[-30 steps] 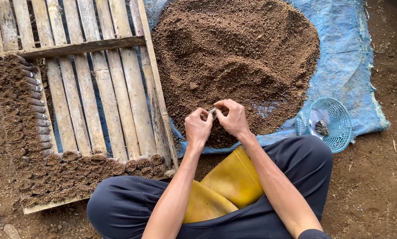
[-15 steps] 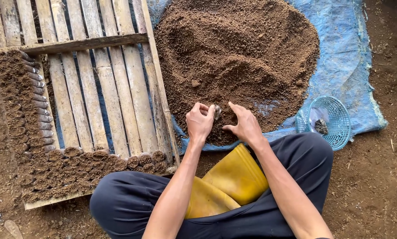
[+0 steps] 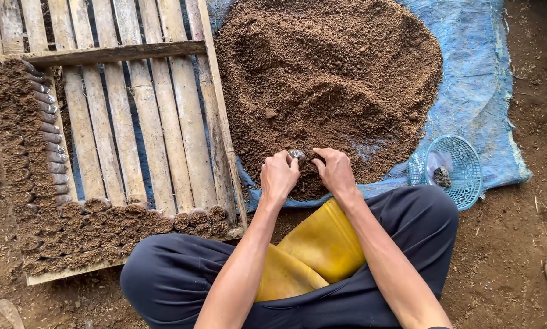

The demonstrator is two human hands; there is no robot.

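At soil heap [image 3: 328, 79] edge, both hands' fingers [image 3: 284, 163] pinching small dark pouch [image 3: 296, 154]

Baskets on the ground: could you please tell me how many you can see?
1. The blue mesh basket sits at the tarp's lower right edge, right of the right hand. Others may lie outside the frame.

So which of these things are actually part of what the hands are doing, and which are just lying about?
In use:
- left hand and right hand, pinching a small dark pouch
- soil heap
- filled pouches lined up on the bamboo rack

Lying about:
- blue basket
- blue tarp beneath the heap
- yellow boots
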